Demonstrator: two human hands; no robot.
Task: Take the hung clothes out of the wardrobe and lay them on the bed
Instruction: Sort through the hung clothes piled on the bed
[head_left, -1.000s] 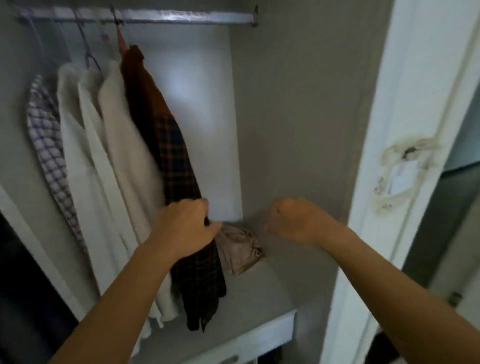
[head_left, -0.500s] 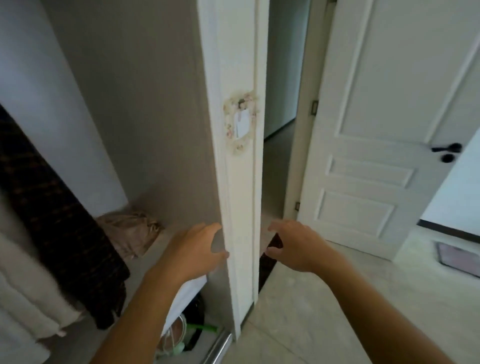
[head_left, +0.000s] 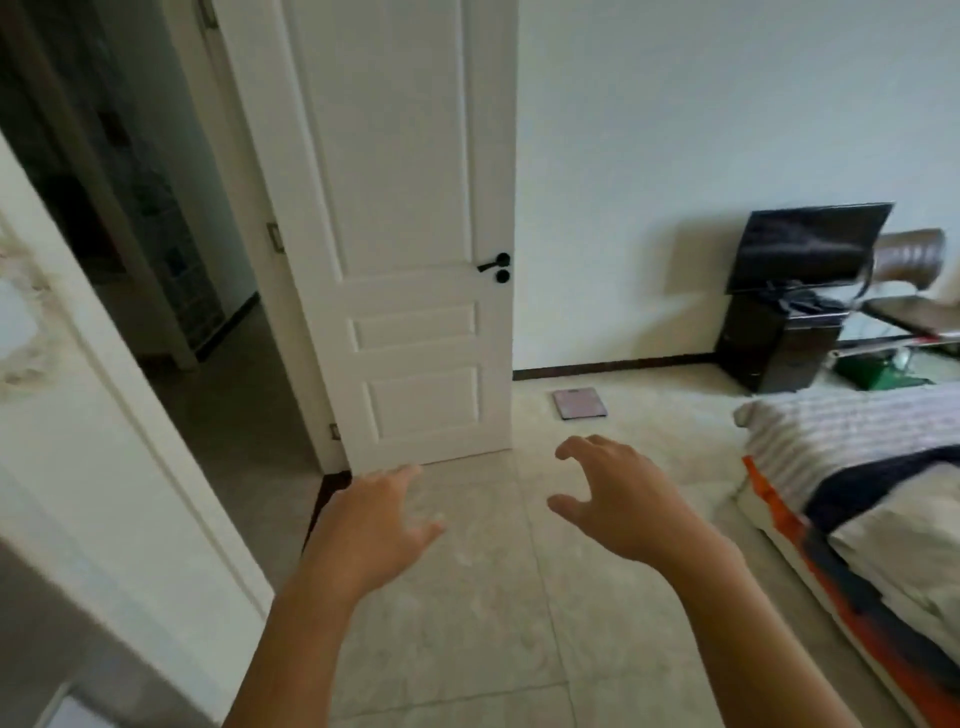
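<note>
The bed is lying at right while the left hand and right hand are hovering over the floor, fingers spread and holding nothing.

Both forearms look bare, apparently no sleeves or jewellery.

A home bedroom: bed with bedding, white panelled door, tiled floor.

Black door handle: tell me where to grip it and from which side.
Grip the black door handle at its free left end, coming from the front, fingers over the top. Its lever lies level, leftward from a round base by the right edge of the white door, so that end likely turns easiest.
</note>
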